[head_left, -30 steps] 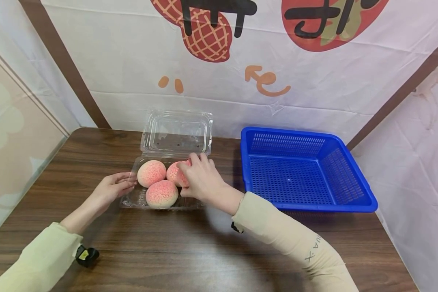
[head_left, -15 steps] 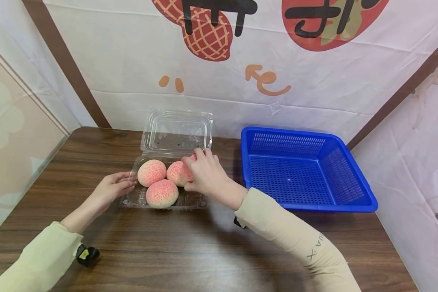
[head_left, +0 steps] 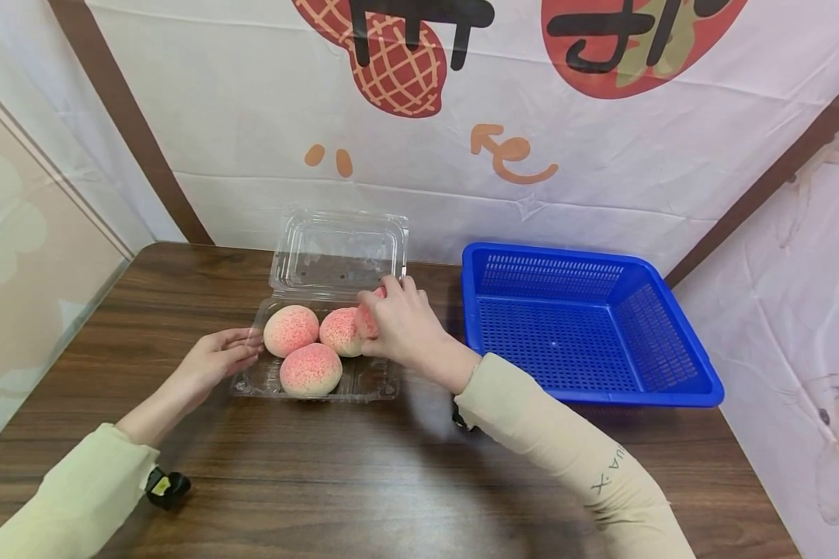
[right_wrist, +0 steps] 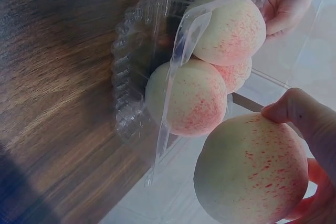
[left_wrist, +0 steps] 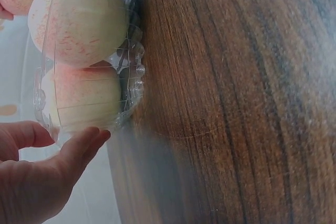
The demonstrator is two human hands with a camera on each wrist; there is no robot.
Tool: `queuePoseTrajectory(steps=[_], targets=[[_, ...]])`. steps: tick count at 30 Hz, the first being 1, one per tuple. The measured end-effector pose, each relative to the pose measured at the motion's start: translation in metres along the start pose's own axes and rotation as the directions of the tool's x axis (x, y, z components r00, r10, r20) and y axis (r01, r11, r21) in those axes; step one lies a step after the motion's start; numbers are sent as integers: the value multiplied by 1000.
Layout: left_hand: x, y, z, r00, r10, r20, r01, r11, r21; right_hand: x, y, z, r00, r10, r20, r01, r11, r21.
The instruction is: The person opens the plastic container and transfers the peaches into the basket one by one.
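In the head view, a clear plastic clamshell container (head_left: 375, 382) lies on the table with its lid (head_left: 339, 256) raised at the back. Three pale, pink-speckled peaches rest in it: one at the left (head_left: 290, 331), one at the front (head_left: 311, 371), one behind and to the right (head_left: 339, 330). My right hand (head_left: 411, 326) grips another peach (right_wrist: 252, 171) between thumb and fingers, over the container's right part. At the container's left end, my left hand (head_left: 217, 361) touches the plastic wall with nearly straight fingers. In the left wrist view its fingertips (left_wrist: 100, 132) lie against that wall.
A blue plastic basket (head_left: 552, 250) with perforated sides stands to the right on the brown wooden table (head_left: 363, 481). Behind the table hangs a white printed cloth (head_left: 419, 186). More cloth hangs at both sides.
My right hand has moved a little to the right and toward the back with the gripped peach, which has drawn away from the others. My left hand has stayed at the container's left end.
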State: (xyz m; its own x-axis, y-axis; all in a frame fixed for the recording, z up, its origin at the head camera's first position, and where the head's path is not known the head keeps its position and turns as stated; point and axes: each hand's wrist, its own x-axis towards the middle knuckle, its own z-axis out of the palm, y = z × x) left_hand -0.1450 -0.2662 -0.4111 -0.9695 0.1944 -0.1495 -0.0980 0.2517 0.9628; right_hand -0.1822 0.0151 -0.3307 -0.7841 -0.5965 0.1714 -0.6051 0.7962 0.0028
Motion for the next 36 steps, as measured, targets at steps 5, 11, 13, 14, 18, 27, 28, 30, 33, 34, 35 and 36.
queuePoseTrajectory(steps=[5, 11, 13, 14, 18, 27, 28, 30, 33, 34, 35, 36], targets=[[0, 0, 0, 1000, -5, -3, 5, 1000, 0, 1, 3, -1, 1000, 17, 10, -18, 1000, 8], [1, 0, 0, 1000, -7, 0, 7, 1000, 5, 1, 8, -2, 999, 32, 12, -33, 999, 14], [1, 0, 0, 1000, -7, -1, 7, 1000, 7, 1, 10, -2, 999, 35, 13, -35, 999, 10], [1, 0, 0, 1000, -6, -2, 6, 1000, 6, 1, 11, -2, 999, 37, 14, -37, 999, 9], [1, -1, 1, 1000, -2, -5, 2, 1000, 4, 1, 14, -3, 999, 49, 25, -49, 999, 13], [1, -2, 1, 1000, 7, -6, -7, 1000, -4, 2, 20, -5, 995, 84, 53, -85, 996, 26], [1, -2, 1, 1000, 7, -6, -7, 1000, -5, 2, 21, -6, 995, 87, 57, -88, 996, 26], [1, -2, 1, 1000, 5, -6, -5, 1000, -6, 2, 21, -6, 994, 91, 60, -93, 995, 27], [1, -2, 1, 1000, 1, -6, -1, 1000, -5, 2, 23, -7, 993, 96, 63, -98, 995, 28], [1, -2, 1, 1000, 1, -6, -1, 1000, -6, 2, 23, -7, 993, 96, 62, -98, 995, 28], [1, -2, 1, 1000, 1, -5, -1, 1000, -6, 2, 24, -8, 994, 95, 59, -97, 995, 29], [1, -2, 1, 1000, 1, -5, -1, 1000, -7, 2, 24, -8, 994, 95, 56, -97, 995, 30]])
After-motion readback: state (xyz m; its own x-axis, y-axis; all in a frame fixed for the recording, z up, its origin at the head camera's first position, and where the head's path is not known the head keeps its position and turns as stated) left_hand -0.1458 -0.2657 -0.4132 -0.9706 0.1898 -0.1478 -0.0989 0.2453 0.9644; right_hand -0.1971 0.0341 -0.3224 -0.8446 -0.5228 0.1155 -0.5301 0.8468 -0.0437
